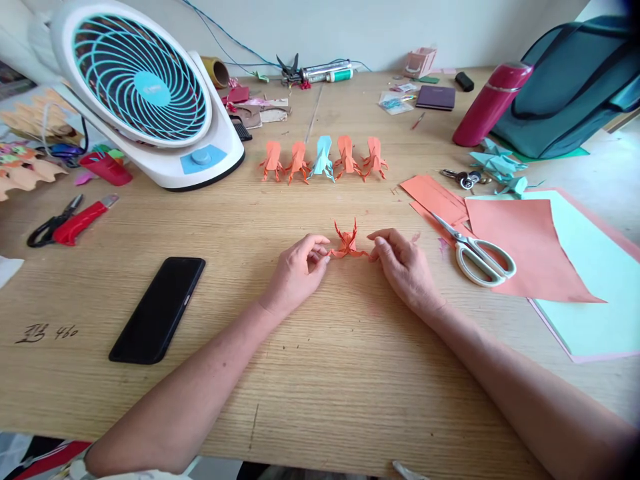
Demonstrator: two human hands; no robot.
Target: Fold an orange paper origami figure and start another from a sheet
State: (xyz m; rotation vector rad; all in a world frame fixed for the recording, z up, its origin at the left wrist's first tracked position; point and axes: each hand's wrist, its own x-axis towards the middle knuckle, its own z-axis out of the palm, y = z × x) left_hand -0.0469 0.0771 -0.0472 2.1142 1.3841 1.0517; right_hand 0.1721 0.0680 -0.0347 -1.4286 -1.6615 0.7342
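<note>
A small orange folded-paper crab [347, 244] sits on the wooden table [320, 373] in the middle, claws pointing away from me. My left hand [296, 270] pinches its left side with the fingertips. My right hand [404, 267] pinches its right side the same way. Both forearms rest on the table. Behind the crab stands a row of several finished paper figures [323, 160], all orange except one light blue.
A black phone [158, 309] lies at the left. White-handled scissors [475, 251] rest on orange paper sheets [525, 247] and a pale green sheet [595, 280] at the right. A white fan [145, 93], red cutter [80, 220], red bottle [490, 103] and teal bag [575, 87] stand behind.
</note>
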